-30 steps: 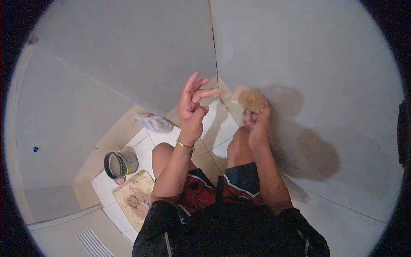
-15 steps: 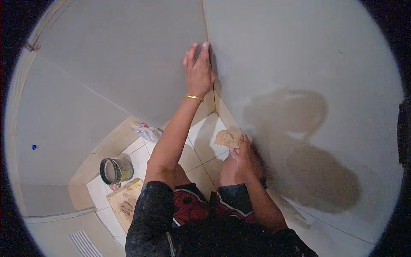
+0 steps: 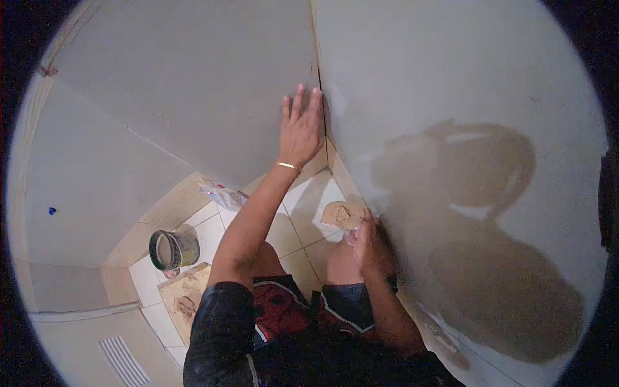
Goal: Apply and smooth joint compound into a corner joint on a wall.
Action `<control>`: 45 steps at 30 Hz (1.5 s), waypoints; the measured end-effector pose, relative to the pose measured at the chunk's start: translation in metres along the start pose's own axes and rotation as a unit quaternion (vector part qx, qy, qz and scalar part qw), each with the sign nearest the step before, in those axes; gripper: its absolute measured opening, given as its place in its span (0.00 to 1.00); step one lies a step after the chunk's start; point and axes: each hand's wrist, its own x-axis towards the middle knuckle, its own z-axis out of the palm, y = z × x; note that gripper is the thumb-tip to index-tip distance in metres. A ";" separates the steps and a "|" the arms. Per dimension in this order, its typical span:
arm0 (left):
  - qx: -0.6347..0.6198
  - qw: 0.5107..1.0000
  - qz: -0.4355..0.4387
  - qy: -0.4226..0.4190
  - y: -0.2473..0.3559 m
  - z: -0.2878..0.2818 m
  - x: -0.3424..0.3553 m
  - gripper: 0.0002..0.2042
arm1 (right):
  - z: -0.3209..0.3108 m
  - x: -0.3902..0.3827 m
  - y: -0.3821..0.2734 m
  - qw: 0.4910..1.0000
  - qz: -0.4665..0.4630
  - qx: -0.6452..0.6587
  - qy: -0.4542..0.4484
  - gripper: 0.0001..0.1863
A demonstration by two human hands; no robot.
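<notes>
My left hand (image 3: 300, 132) rests open on the grey wall (image 3: 225, 77), fingertips beside the vertical corner seam (image 3: 320, 77), a gold bracelet at its wrist. My right hand (image 3: 362, 238), low by my right knee, grips a flat, beige spreader (image 3: 351, 213) with a lump of tan paste on it. The edge it is held by is hidden under my fingers. At lower left on the tiles stands a dark bucket (image 3: 177, 250) of pale material, beside a board (image 3: 174, 287) smeared with tan paste.
The right-hand wall (image 3: 464, 71) closes in beside my right arm, carrying large shadows. A clear plastic bag (image 3: 222, 193) lies against the beige skirting (image 3: 161, 206). A striped vent-like panel (image 3: 124, 360) is at lower left, and white floor tiles (image 3: 306, 193) lie between the walls.
My left hand rose from mid-air onto the wall by the corner, then slid slightly down with fingers straighter. My right hand lowered with the paste-loaded spreader toward my knee.
</notes>
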 end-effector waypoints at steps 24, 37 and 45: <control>-0.803 0.360 -0.397 0.261 0.051 -0.002 0.031 0.20 | -0.004 0.010 -0.030 0.816 0.271 0.510 -0.004 0.29; -0.834 0.346 -0.346 0.253 0.047 -0.033 0.009 0.17 | 0.030 0.011 -0.008 0.790 0.208 0.571 0.081 0.28; -0.825 0.511 -0.217 0.105 0.043 -0.088 -0.084 0.22 | 0.001 0.019 -0.039 0.788 0.153 0.596 0.039 0.23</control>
